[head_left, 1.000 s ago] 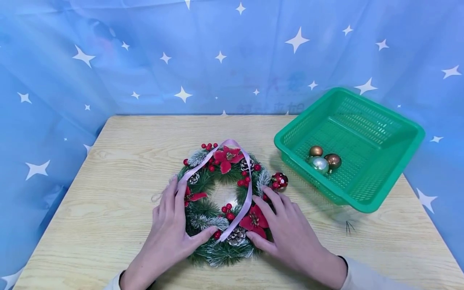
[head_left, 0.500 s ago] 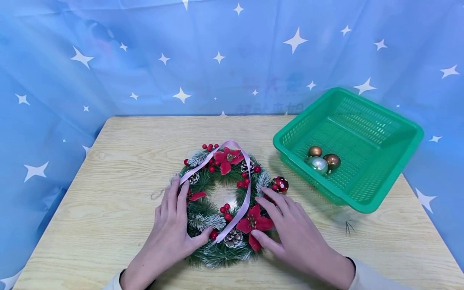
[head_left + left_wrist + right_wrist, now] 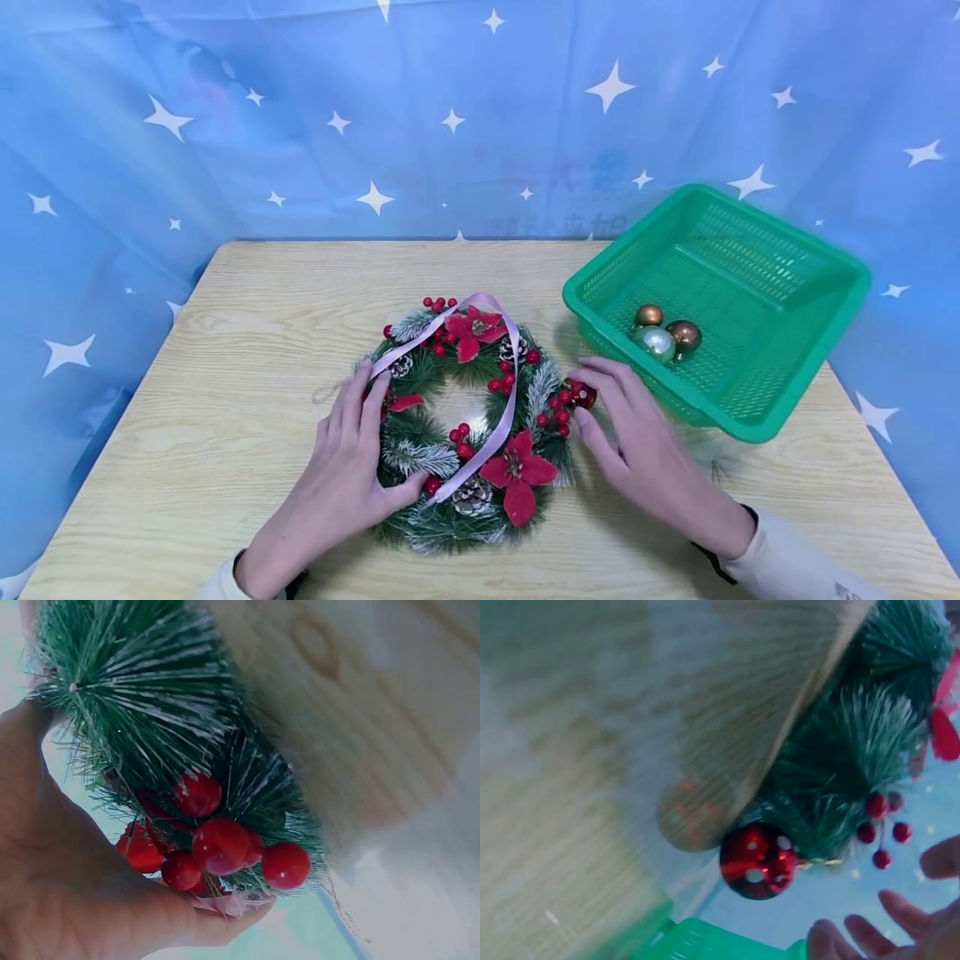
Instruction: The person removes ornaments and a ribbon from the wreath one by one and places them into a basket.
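Observation:
A green Christmas wreath (image 3: 450, 529) with red berries, pinecones and red poinsettias (image 3: 519, 477) lies flat on the table. My left hand (image 3: 341, 467) grips its left side, with the wreath between thumb and fingers in the left wrist view. A loop of pink ribbon (image 3: 512, 417) lies across the wreath. On the wreath's right edge is a red ball ornament with white dots (image 3: 757, 861). Beside that ball, my right hand (image 3: 645, 442) reaches in with fingers spread. In the right wrist view those fingers (image 3: 864, 930) appear apart from the ball and berries.
A green perforated basket (image 3: 813, 358) stands at the right, holding a silver ball (image 3: 655, 343), a brown ball (image 3: 685, 336) and a small copper ball (image 3: 648, 314). Its near corner is close to my right hand. A blue starred curtain (image 3: 420, 108) hangs behind the wooden table (image 3: 292, 300).
My right hand has left the lower right poinsettia and moved up and right to the red ball. That poinsettia has shifted slightly left and down. My left hand stays on the wreath.

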A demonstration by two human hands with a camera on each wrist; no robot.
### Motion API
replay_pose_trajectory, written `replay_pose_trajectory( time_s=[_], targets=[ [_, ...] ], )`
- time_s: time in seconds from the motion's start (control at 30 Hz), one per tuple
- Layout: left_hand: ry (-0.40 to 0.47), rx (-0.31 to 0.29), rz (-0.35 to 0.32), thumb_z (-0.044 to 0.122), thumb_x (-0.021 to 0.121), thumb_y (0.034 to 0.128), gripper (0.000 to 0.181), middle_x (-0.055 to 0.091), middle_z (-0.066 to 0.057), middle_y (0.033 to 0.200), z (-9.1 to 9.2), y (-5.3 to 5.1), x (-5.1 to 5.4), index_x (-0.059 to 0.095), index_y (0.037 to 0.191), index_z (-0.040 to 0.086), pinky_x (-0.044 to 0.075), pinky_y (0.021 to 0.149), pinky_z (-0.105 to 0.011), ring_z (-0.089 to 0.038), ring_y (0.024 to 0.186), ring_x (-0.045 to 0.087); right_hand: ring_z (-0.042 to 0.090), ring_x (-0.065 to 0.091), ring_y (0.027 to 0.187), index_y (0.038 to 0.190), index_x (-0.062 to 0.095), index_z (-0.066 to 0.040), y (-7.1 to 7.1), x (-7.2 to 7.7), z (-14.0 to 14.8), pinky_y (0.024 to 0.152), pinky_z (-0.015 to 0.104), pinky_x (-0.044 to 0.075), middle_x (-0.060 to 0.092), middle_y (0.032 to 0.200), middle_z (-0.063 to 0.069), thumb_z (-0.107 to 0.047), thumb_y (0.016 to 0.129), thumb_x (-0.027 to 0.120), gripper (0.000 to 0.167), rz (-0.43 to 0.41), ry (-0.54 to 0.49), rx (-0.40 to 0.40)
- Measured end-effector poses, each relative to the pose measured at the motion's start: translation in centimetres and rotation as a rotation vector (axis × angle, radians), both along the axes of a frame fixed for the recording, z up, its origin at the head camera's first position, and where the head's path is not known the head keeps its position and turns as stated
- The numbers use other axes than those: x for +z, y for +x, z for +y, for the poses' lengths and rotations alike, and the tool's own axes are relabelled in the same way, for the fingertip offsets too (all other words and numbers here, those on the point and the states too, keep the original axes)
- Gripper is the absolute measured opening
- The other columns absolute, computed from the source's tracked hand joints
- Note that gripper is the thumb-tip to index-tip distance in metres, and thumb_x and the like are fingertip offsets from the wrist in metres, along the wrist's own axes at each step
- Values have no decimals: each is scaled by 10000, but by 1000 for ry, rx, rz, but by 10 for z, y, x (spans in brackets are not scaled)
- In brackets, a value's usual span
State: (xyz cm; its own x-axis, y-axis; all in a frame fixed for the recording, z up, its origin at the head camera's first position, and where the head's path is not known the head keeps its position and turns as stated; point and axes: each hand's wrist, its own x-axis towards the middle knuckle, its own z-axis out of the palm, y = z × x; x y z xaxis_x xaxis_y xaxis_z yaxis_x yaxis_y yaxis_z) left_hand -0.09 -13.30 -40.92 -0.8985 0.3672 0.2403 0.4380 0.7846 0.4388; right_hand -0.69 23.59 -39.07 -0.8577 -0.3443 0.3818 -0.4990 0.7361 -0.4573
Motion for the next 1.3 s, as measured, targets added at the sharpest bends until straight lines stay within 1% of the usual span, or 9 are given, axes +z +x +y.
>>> replay_pose_trajectory(
  time_s=[0.13, 0.27, 0.47, 0.6, 0.8, 0.97, 1.1, 1.2, 1.3],
  targets=[
    [6, -15, 5, 440, 943, 775, 1281, 109, -247, 1771, -4, -4, 0, 184, 1717, 17, 374, 1048, -817, -549, 1556, 252, 336, 514, 1433, 1461, 614, -55, -7, -4, 2, 1103, 612, 467, 519, 1570, 126, -96, 1047, 687, 423, -45, -17, -5],
    [1, -27, -6, 448, 943, 778, 1283, 94, -252, 1773, -6, -6, 1, 182, 1715, 11, 364, 1054, -818, -520, 1580, 215, 370, 554, 1383, 1437, 617, -61, -12, -9, 6, 1035, 648, 517, 530, 1542, 150, -49, 1005, 742, 450, -98, -27, -6],
    [3, -39, -40, 461, 931, 797, 1292, 44, -219, 1791, -13, -12, 5, 145, 1731, 36, 336, 1066, -811, -465, 1606, 184, 322, 610, 1287, 1379, 619, -85, -15, -12, 9, 959, 564, 572, 552, 1489, 149, -29, 971, 800, 449, -194, -38, -11],
    [22, -45, -62, 462, 913, 824, 1275, 35, -211, 1795, -15, -12, 6, 128, 1740, 51, 314, 1059, -830, -459, 1610, 175, 284, 649, 1183, 1338, 626, -112, -17, -13, 8, 885, 507, 598, 557, 1444, 130, -11, 954, 814, 439, -238, -41, -14],
    [59, -28, -83, 448, 902, 853, 1235, 37, -200, 1796, -13, -10, 5, 136, 1741, 63, 302, 1049, -834, -492, 1588, 211, 263, 627, 1146, 1318, 628, -98, -19, -15, 6, 887, 476, 596, 577, 1363, 119, 40, 903, 833, 482, -258, -18, -13],
    [72, 10, -114, 466, 868, 895, 1175, 20, -171, 1804, -11, -6, 5, 150, 1742, 79, 280, 1078, -811, -508, 1580, 213, 240, 612, 1118, 1339, 619, -94, -22, -17, 5, 908, 478, 582, 600, 1333, 88, 27, 906, 834, 499, -312, 13, -24],
    [70, 32, -127, 526, 824, 939, 1135, 23, -163, 1805, -10, -4, 4, 159, 1745, 84, 271, 1093, -797, -464, 1604, 180, 297, 620, 1228, 1370, 610, -81, -21, -17, 6, 985, 540, 568, 601, 1373, 100, -14, 939, 820, 484, -345, 1, -39],
    [77, 43, -139, 568, 784, 970, 1108, 16, -154, 1806, -7, -3, 5, 155, 1749, 94, 255, 1107, -792, -446, 1616, 155, 265, 647, 1112, 1402, 597, -80, -20, -14, 6, 909, 476, 596, 592, 1413, 109, -59, 969, 808, 483, -349, -8, -56],
    [92, 45, -144, 583, 750, 994, 1081, 7, -149, 1808, -6, -2, 6, 151, 1752, 98, 227, 1129, -791, -451, 1620, 138, 193, 616, 899, 1418, 590, -85, -18, -10, 6, 731, 336, 574, 592, 1414, 104, -78, 980, 805, 488, -312, -20, -61]
  ],
)
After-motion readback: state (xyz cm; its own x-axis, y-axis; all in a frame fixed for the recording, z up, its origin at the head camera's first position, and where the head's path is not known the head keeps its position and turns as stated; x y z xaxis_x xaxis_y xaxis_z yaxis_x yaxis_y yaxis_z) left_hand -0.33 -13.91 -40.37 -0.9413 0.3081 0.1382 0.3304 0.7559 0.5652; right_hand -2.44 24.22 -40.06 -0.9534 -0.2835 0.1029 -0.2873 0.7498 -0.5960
